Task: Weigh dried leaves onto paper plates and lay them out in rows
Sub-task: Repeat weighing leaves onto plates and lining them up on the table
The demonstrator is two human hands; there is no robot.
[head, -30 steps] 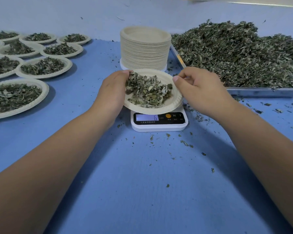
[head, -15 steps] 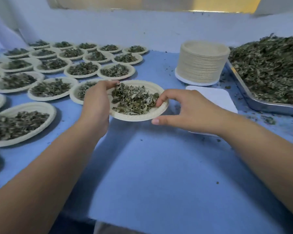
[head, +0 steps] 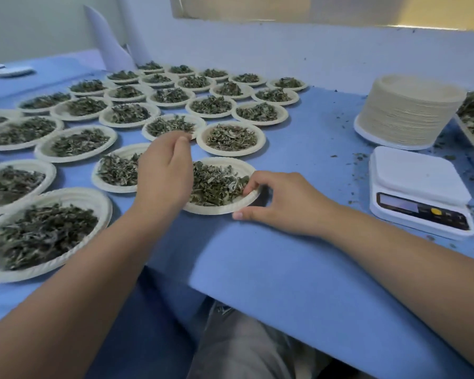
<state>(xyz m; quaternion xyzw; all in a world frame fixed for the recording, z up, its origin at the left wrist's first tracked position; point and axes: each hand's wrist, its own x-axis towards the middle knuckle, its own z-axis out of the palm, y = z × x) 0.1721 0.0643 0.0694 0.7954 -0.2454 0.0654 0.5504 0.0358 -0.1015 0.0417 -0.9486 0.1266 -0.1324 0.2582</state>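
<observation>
Step in hand, as I judge it: setting a weighed paper plate point(head: 216, 210) into the near row, centre of frame. Left hand point(head: 163, 173) lies over the plate's left rim, back to the camera, fingers loosely bent toward the plate behind. The rim contact is hidden under it, so I cannot tell whether it grips. Right hand point(head: 281, 202) pinches the right rim, forefinger on top, thumb low at the front edge. The plate sits at or just off the bench point(head: 285, 263); a shadow under its right side suggests that side is not quite down. To do it well: lower it level so the dried leaves point(head: 216, 184) stay heaped clear of the rim. Line it up below the plate behind and beside its left neighbour, close but not overlapping, then release both sides without dragging. The bench's front edge is near, so keep the plate well on. Containers: filled plates point(head: 77, 196) run in rows from lower left to upper centre, each with a similar dark heap of leaves, rims near or touching; those at lower left are blurred. Right of centre stands a tall stack of empty plates point(head: 405, 116), nothing on top. Below it is a white scale point(head: 419, 184), platform bare, display unreadable. At the far right edge is a tray point(head: 471, 138) heaped with loose leaves, mostly out of frame, with crumbs scattered on the bench around it.
</observation>
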